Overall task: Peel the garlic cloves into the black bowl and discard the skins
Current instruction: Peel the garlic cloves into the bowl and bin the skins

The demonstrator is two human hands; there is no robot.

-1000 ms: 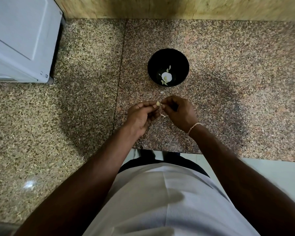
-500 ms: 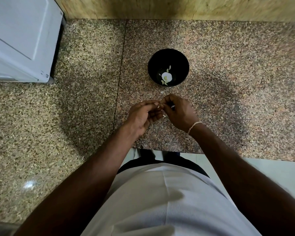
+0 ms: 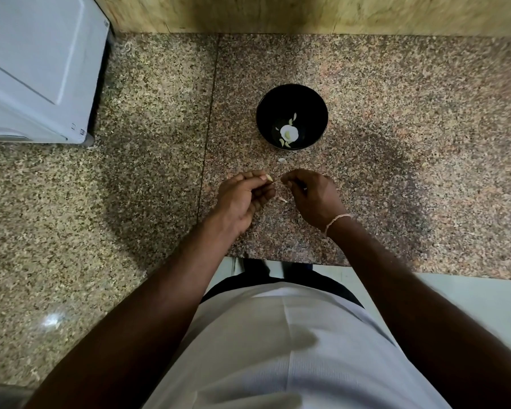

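Garlic clove [image 3: 269, 178], pale, tapered, pinched in left hand [image 3: 242, 199]; right hand [image 3: 313, 196] grip curled, contents unclear; round glossy black bowl [image 3: 266, 113].

We see bare table [image 3: 410, 113] from 12 to 5 o'clock of the black bowl [image 3: 319, 113], open for a hand to pass. At 10 o'clock a white appliance [image 3: 39, 69] blocks the far left corner. A skin scrap [image 3: 282, 161] lies just at the bowl's 6 o'clock, between it and the hands
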